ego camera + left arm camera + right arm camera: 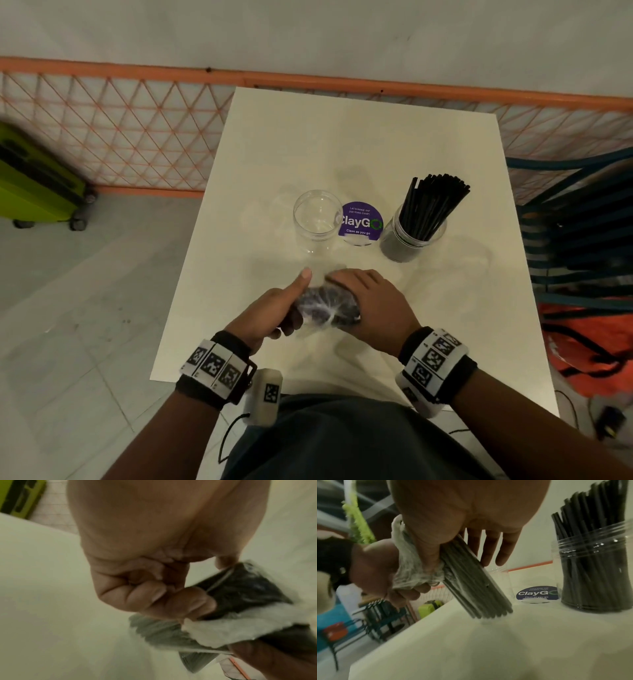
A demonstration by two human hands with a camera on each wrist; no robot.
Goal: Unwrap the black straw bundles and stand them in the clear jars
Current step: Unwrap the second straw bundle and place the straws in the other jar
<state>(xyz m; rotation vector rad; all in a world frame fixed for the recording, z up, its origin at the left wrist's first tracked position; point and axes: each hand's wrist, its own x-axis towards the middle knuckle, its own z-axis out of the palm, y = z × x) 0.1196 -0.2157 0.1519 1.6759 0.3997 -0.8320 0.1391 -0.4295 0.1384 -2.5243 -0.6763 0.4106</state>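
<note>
About half the job looks done. Of the 2 clear jars on the white table (pixel 342 137), the filled jar (pixel 412 236) right of the purple ClayGo sticker (pixel 361 221) already holds a fan of black straws standing upright, while the empty jar (pixel 315 219) just left of the sticker holds nothing. What is left, judging by this, is to strip the wrap from the bundle in hand and stand those straws in the empty jar.

That 1 wrapped straw bundle (pixel 327 306) is on the near side of the sticker, tilted with its lower end touching the table in the right wrist view. The right hand (pixel 373 301) grips its upper part, thumb curled round it and the other fingers lying fairly straight along the straws. The left hand (pixel 277 310) has its fingers curled tight, pinching the bunched clear plastic wrap (pixel 223 630) at the top end, thumb pointing toward the empty jar.

Count: 2 jars, 1 sticker, 1 bundle still wrapped, 2 hands on it; the loose straws are too many to count
</note>
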